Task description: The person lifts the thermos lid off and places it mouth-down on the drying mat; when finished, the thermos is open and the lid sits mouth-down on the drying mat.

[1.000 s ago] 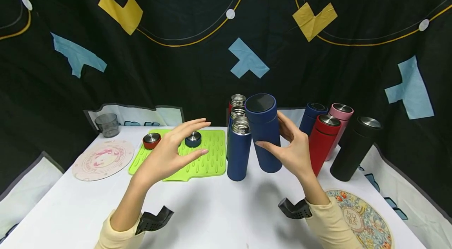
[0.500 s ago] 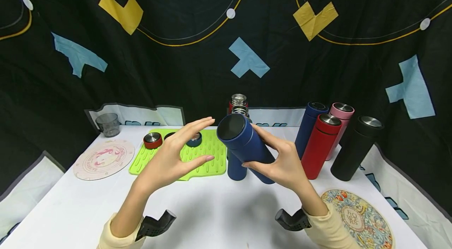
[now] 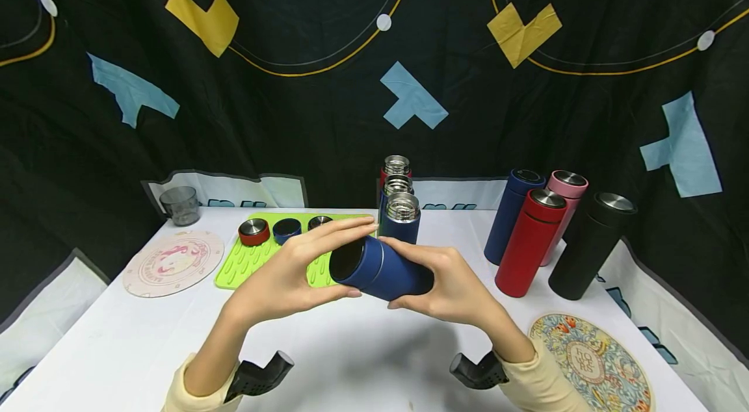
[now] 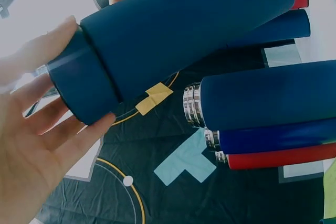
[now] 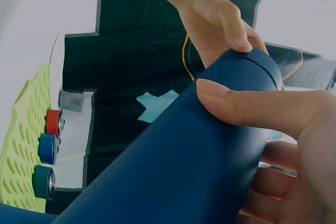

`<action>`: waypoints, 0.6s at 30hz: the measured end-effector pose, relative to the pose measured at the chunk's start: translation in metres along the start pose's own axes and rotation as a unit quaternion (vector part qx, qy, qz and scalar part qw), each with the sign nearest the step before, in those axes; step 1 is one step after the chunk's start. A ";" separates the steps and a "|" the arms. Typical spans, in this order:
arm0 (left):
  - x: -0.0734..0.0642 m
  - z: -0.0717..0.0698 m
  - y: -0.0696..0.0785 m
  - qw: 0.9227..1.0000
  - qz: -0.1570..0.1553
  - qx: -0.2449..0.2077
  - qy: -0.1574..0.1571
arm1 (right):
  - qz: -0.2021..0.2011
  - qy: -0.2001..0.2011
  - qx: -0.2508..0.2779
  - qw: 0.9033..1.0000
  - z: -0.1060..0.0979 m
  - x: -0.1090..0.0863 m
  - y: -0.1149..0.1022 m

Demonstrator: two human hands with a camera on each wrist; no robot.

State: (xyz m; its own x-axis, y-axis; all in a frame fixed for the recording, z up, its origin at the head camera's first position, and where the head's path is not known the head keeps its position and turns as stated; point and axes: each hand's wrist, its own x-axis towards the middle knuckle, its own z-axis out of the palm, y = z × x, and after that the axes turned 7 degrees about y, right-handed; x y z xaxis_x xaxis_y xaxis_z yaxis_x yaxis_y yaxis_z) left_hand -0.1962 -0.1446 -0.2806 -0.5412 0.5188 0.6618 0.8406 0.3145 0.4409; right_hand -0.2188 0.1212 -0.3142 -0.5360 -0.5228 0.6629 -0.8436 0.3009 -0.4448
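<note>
A dark blue thermos flask [image 3: 404, 272] is held above the table, tilted so its lid points left and toward me. My right hand [image 3: 453, 282] grips its body, thumb along the near side. Around the lid [image 4: 79, 80], my left hand [image 3: 292, 272] has its thumb on one side and fingers on the other. Just behind stand open flasks in a row: a dark blue flask [image 4: 268, 95], a brighter blue flask [image 4: 283, 136] and a red flask [image 4: 283, 157], their steel necks bare. A red lid [image 3: 254, 233], a blue lid [image 3: 287, 230] and a dark lid [image 3: 318, 222] sit on a green mat [image 3: 236, 269].
To the right stand lidded flasks: blue [image 3: 508, 217], red [image 3: 529, 243], pink [image 3: 569, 190] and black [image 3: 588, 246]. A floral round mat [image 3: 593, 357] lies at front right. At left are a pink round mat [image 3: 175, 262] and a grey cup [image 3: 181, 206].
My right hand has brought the blue flask left and down, tilting it over toward my left hand. My left hand, apart from it before, now holds the lid end.
</note>
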 end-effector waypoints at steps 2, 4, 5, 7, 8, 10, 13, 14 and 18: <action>-0.001 0.000 -0.001 1.000 -0.003 -0.005 -0.014 | -0.001 -0.006 0.001 1.000 0.000 0.000 0.001; -0.001 0.000 -0.002 1.000 -0.008 -0.006 -0.024 | 0.000 -0.013 0.001 1.000 0.000 0.000 0.001; -0.002 0.000 -0.002 0.999 -0.009 -0.007 -0.030 | 0.001 -0.017 0.001 1.000 0.000 0.000 0.001; -0.002 0.000 -0.004 0.999 -0.009 -0.008 -0.038 | 0.006 -0.027 0.002 1.000 -0.001 -0.001 0.001; -0.002 0.000 -0.005 0.999 -0.008 -0.009 -0.040 | 0.010 -0.034 0.003 0.999 -0.001 -0.001 0.001; -0.002 0.000 -0.006 0.999 0.001 -0.011 -0.040 | 0.018 -0.046 0.006 0.999 -0.002 -0.001 0.002; -0.002 0.000 -0.009 0.999 0.022 -0.019 -0.032 | 0.026 -0.064 0.013 0.998 -0.003 0.000 0.003; -0.001 0.001 -0.010 0.999 0.029 -0.021 -0.029 | 0.028 -0.069 0.016 0.997 -0.003 0.000 0.003; 0.000 0.002 -0.012 0.998 0.048 -0.025 -0.021 | 0.034 -0.085 0.035 0.995 -0.004 0.000 0.007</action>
State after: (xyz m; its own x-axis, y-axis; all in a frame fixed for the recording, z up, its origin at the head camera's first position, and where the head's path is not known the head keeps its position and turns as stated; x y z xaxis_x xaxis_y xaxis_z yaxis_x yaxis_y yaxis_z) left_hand -0.2058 -0.1469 -0.2871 -0.4560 0.5786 0.6763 0.8859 0.2219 0.4074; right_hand -0.2253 0.1265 -0.3145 -0.5734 -0.6319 0.5215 -0.7982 0.2875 -0.5293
